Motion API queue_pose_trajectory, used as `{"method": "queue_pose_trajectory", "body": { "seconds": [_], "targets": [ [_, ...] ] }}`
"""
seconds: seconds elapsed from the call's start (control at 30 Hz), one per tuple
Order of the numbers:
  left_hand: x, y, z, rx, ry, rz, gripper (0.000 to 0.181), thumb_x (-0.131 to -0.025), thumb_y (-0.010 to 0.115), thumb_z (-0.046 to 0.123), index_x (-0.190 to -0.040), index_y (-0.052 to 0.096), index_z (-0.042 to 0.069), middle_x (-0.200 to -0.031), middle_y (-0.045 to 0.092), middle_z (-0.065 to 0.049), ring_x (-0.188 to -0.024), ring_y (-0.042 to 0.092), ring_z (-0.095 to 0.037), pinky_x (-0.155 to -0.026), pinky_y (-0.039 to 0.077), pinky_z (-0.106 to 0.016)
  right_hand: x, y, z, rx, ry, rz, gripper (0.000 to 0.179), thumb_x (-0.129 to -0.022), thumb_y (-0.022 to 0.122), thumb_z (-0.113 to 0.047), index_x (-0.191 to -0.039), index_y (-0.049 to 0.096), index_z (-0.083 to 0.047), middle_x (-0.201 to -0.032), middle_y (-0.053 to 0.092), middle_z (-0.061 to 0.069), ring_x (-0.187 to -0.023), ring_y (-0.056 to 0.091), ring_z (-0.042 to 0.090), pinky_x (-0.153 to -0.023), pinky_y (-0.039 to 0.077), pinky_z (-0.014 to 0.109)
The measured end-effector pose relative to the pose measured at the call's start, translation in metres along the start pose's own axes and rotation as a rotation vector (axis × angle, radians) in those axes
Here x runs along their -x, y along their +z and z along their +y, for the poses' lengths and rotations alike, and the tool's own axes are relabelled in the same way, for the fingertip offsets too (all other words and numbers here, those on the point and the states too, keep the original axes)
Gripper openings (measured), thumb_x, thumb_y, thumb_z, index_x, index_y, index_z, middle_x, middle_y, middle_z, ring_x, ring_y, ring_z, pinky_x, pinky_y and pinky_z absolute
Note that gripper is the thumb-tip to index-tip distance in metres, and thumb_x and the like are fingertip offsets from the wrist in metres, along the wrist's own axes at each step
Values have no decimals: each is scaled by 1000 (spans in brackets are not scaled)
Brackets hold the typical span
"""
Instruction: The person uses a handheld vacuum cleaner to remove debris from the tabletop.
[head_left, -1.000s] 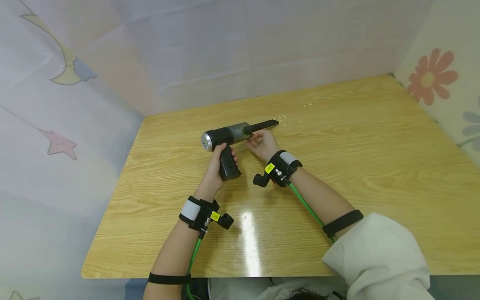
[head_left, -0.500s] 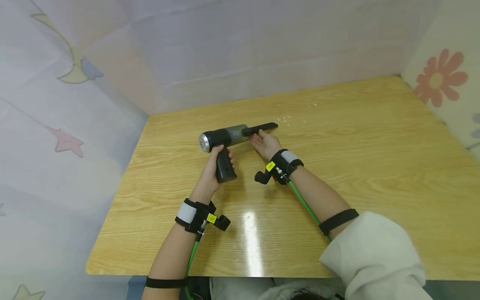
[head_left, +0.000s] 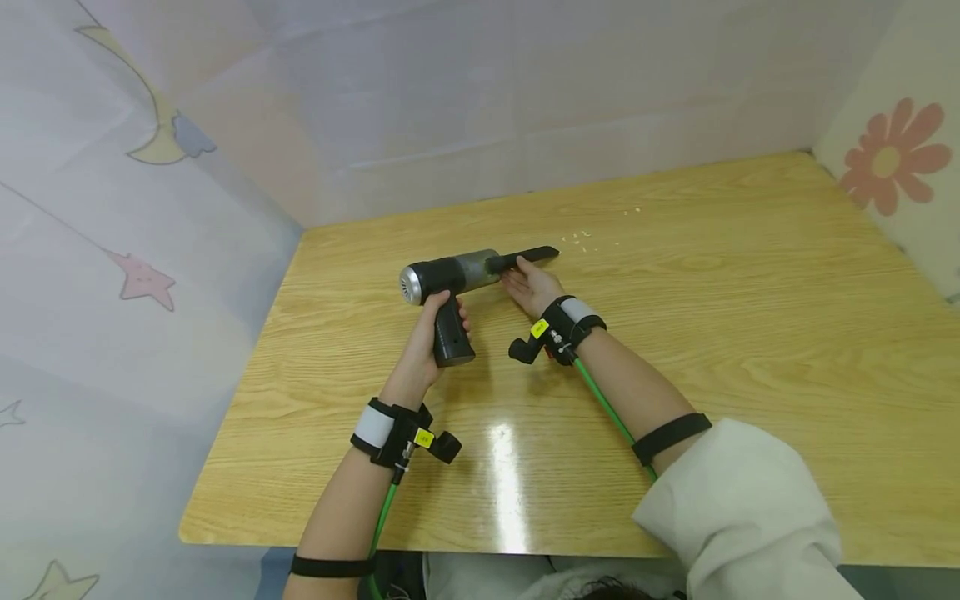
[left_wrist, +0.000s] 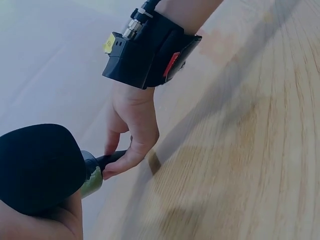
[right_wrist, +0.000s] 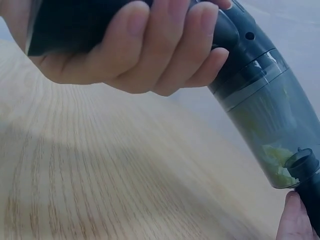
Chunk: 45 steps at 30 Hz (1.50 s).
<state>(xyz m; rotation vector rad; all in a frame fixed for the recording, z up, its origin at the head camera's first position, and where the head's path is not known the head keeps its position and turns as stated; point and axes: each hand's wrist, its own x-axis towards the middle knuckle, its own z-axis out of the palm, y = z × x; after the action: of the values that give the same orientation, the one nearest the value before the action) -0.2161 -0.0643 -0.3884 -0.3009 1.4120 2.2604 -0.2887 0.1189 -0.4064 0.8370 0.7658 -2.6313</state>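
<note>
A dark handheld vacuum cleaner (head_left: 442, 277) with a silver vented end is held over the table. My left hand (head_left: 424, 343) grips its black handle (head_left: 452, 337), whose end fills the lower left of the left wrist view. My right hand (head_left: 534, 292) holds the narrow black nozzle (head_left: 542, 252) near its base. In the left wrist view, thumb and fingers of the right hand (left_wrist: 134, 127) pinch that nozzle. The right wrist view shows the clear dust cup (right_wrist: 265, 117) with pale yellow-green scraps (right_wrist: 276, 159) inside. Small pale bits (head_left: 583, 240) lie just beyond the nozzle tip.
More pale bits (head_left: 636, 210) are scattered towards the back of the wooden table (head_left: 712, 333). Printed cloth walls (head_left: 420, 100) rise along its back and sides. Green cables (head_left: 609, 407) run from the wrist cameras along both forearms.
The vacuum has shifted slightly left over the table, its nozzle tip now a little farther from the pale bits. My right hand has turned, with its thumb now higher along the nozzle.
</note>
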Motion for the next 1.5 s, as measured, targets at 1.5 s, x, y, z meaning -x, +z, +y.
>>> {"method": "queue_pose_trajectory", "body": {
  "seconds": [1.5],
  "targets": [
    [5,9,14,79,-64,-4,29,-97,46,39,-106,49,12,-78,54,6,-66,52,-5,-63,47,-19,6,0,0,-53,-9,13,38,-99,48,-16,-136,43,-13,-150,36,8,-138,38,18,-114,33,26]
  ]
}}
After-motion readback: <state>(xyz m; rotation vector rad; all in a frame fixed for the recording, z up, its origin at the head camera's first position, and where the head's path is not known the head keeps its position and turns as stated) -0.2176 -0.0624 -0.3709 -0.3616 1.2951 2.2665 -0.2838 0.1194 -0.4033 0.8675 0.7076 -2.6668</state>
